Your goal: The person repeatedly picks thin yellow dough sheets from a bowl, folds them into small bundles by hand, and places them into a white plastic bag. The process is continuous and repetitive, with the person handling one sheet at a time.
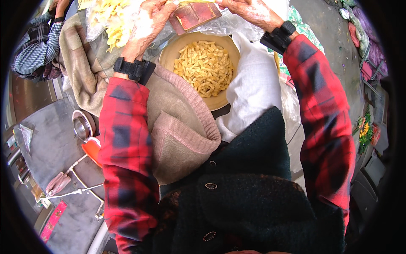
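At the top edge, my left hand (155, 19) and my right hand (250, 11) pinch the two ends of a thin yellow sheet or strip (196, 2), partly cut off by the frame. Just below it lies a reddish-brown block or box (197, 16) with a worn surface. Nearer to me stands a round tan basin (168, 50) holding many short, folded yellow pieces (204, 70). A clear plastic bag with yellow sheet-like pieces (117, 31) is left of my left hand.
A white cloth (257, 82) and a beige cloth with pink ribbed trim (187, 127) flank the basin. Another person's arm (52, 41) shows at upper left. Metal bowls (81, 127) stand at left, and filled bags (364, 28) lie at upper right.
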